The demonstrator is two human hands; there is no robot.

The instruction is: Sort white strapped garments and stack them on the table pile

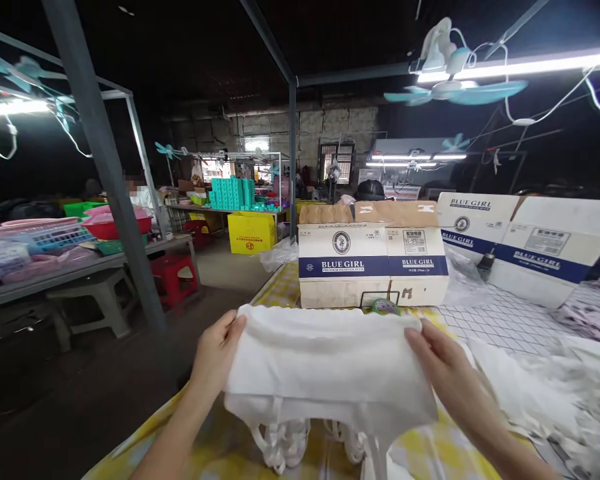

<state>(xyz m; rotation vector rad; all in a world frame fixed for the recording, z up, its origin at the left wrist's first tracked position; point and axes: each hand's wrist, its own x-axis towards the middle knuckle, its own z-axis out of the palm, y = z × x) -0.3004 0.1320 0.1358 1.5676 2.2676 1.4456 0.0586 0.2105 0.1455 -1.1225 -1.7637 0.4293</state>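
A folded white garment lies across the near end of a table with a yellow checked cover. My left hand grips its left edge, fingers curled around the fabric. At the right edge, my right hand holds the cloth with thumb on top and fingers partly underneath. White straps hang below the fold toward me.
A "BLUE GIRL" carton stands just behind the garment, with a second one lying to the right. Loose white cloth piles at the right. Left of the table runs an aisle with a steel post, red stools and a seated person.
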